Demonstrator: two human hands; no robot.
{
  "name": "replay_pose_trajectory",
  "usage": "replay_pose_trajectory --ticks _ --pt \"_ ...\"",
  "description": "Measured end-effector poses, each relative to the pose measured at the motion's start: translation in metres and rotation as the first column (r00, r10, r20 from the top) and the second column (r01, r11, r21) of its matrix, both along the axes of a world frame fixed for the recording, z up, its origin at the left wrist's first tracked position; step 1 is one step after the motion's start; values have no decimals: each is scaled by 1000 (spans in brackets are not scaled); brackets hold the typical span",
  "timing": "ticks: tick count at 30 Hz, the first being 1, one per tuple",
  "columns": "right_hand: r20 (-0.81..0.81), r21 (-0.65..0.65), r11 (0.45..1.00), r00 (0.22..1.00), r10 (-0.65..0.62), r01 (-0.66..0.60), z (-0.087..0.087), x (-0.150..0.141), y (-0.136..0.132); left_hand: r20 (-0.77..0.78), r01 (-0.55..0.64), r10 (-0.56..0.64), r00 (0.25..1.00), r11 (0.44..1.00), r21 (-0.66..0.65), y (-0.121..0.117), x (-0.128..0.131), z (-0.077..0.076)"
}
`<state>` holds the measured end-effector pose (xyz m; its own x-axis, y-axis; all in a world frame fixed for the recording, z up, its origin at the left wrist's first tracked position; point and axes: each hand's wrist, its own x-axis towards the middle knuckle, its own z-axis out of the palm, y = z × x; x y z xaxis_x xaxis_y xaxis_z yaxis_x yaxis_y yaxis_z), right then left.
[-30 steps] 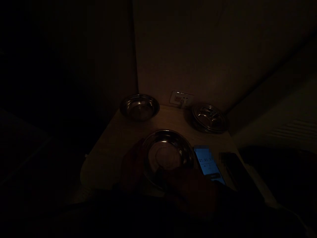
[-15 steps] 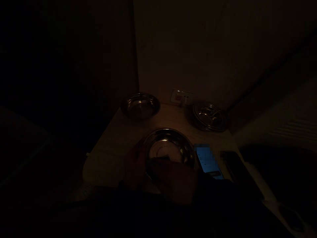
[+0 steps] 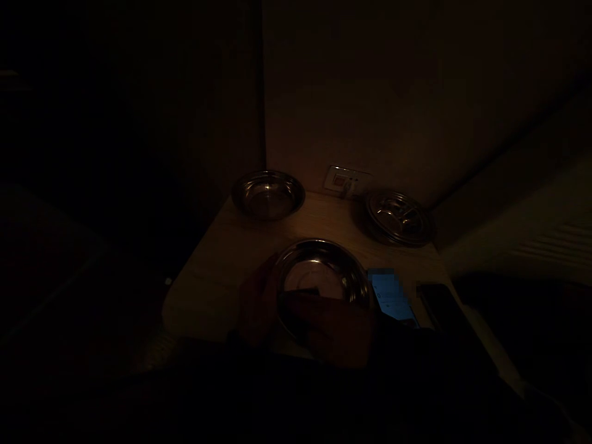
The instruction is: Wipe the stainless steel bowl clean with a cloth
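Observation:
In very dim light, a shiny steel bowl [image 3: 319,271] stands near the front of a small wooden table [image 3: 213,290]. My left hand [image 3: 256,302] is at the bowl's left side, wrapped against its rim. Reaching in from the right, my right hand [image 3: 340,327] lies over the near part of the bowl. Its fingers are closed on a small dark pad [image 3: 308,291], which touches the bowl's inside. Whether the pad is cloth or sponge I cannot tell. The near rim is hidden behind the right hand.
Another steel bowl [image 3: 268,197] sits at the back left. Steel plates with compartments [image 3: 398,219] are stacked at the back right. A lit phone [image 3: 393,299] and a dark oblong object [image 3: 444,305] lie on the right. Behind is a wall socket [image 3: 346,180] with a plug.
The view has shifted a little, so everything sits slightly farther right. My right hand with the dark pad has moved slightly within the bowl; my left hand stays at the rim.

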<state>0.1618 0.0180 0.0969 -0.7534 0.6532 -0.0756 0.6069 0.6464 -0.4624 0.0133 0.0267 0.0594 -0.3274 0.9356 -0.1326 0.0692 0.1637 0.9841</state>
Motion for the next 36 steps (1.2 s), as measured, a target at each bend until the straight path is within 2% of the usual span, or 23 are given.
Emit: replay_pose_trajectory --ticks 4,6,8,11,15,18,22,29,33,36 --pt "31 76 997 999 -29 26 7 24 -12 -29 -15 15 999 1000 3 -1 0 -3" --pt "19 152 988 1000 19 -22 11 37 -20 -46 -39 39 998 999 -2 -1 1 -4" --pt "-13 239 963 992 128 -121 12 45 -25 -45 -40 40 998 999 -14 0 2 -5" --pt "-27 368 907 973 231 -205 5 41 -27 -19 -47 47 999 999 -7 0 2 -5" --pt "-53 486 858 974 218 -165 -11 26 -28 -9 -37 38 999 998 51 -1 2 -6" --pt "-48 509 846 976 213 -160 -13 30 -30 -25 0 3 1000 994 109 -1 1 -9" --pt "-11 527 830 976 219 -181 -6 38 -32 -8 -10 11 1000 993 118 0 2 -11" --pt "-10 479 865 985 175 -149 -6 18 -30 -29 1 2 1000 995 102 -1 1 -7" --pt "-2 503 851 985 173 -149 0 26 -33 0 -18 19 1000 994 112 1 2 -9" --pt "16 519 837 981 191 -172 -1 21 -33 4 -27 27 1000 993 114 2 3 -11"
